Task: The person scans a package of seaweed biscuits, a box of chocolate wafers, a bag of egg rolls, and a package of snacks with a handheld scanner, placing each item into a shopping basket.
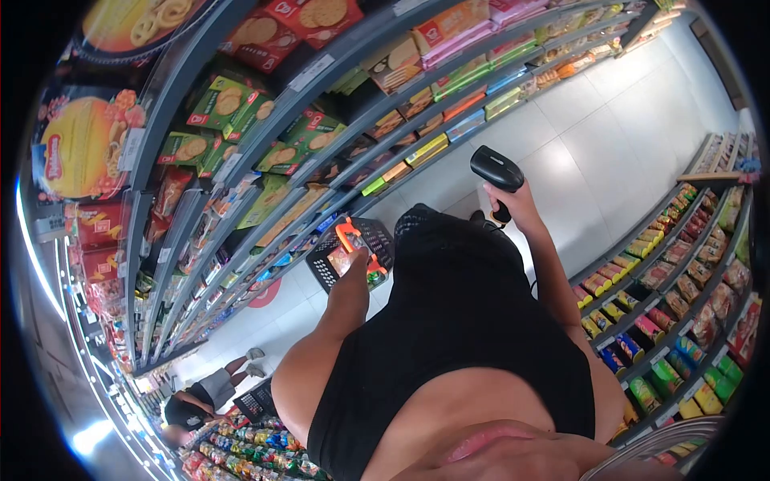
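Note:
My right hand (pixel 520 205) is wrapped round the grip of a black handheld barcode scanner (pixel 497 168), held out in front of me over the tiled floor. At my left side, my left hand (pixel 354 263) is closed on the orange handle (pixel 350 236) of a dark shopping basket (pixel 322 268). Some packaged items lie inside the basket, partly hidden by the hand and handle; I cannot make out what they are. The basket hangs close to the lower shelves.
A tall shelf unit (pixel 281 88) of boxed biscuits and snacks runs along my left. Lower curved shelves (pixel 634 317) with tubes and bags stand at my right. Pale floor tiles (pixel 553 112) lie between them. Another person (pixel 210 394) is at the lower left, near another basket (pixel 257 402).

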Demonstrator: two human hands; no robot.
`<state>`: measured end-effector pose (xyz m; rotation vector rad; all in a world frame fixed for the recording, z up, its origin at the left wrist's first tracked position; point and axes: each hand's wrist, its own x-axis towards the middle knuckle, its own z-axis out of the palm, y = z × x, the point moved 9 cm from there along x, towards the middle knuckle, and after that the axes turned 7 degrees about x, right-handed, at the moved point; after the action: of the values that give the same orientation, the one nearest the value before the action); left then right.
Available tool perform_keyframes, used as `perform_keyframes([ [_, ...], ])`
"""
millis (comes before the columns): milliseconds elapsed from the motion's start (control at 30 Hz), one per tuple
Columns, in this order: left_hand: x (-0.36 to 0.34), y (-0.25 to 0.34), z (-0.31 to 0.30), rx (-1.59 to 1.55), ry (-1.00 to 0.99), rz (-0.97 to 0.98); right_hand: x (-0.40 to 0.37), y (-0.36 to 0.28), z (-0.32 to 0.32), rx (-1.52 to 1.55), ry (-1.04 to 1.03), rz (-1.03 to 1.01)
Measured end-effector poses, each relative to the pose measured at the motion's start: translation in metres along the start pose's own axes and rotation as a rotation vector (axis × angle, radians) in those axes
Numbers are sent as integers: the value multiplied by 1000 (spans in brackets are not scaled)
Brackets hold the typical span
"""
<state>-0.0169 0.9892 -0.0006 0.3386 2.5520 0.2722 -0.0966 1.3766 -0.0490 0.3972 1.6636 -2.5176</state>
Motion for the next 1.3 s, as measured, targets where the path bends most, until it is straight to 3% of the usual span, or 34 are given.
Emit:
perform_keyframes([
  [100,14,41,-3,68,-100,6,-11,-8,-25,17,-4,-34],
  [167,17,109,-42,130,-287,-71,-18,-13,-43,13,26,-35],
  [233,36,72,5,105,-169,125,-23,-16,-57,47,63,-40],
  [300,56,78,8,40,-107,185,-24,-21,-72,111,108,-55],
  [433,98,115,1,-70,-160,116,-24,-35,-95,156,166,-106],
  [500,151,103,37,-119,-197,56,-23,-40,-112,166,210,-103],
  [567,221,47,113,-295,-250,-159,-21,-47,-129,194,250,-121],
  [700,359,-109,318,-904,-191,-795,-8,-61,-172,206,353,-70],
  [767,402,-149,380,-831,-154,-1016,3,-71,-200,178,396,-54],
  [1033,522,24,346,-806,-83,-890,86,-139,-293,52,456,106],
  [1300,606,139,294,-732,-110,-747,163,-201,-360,64,440,119],
])
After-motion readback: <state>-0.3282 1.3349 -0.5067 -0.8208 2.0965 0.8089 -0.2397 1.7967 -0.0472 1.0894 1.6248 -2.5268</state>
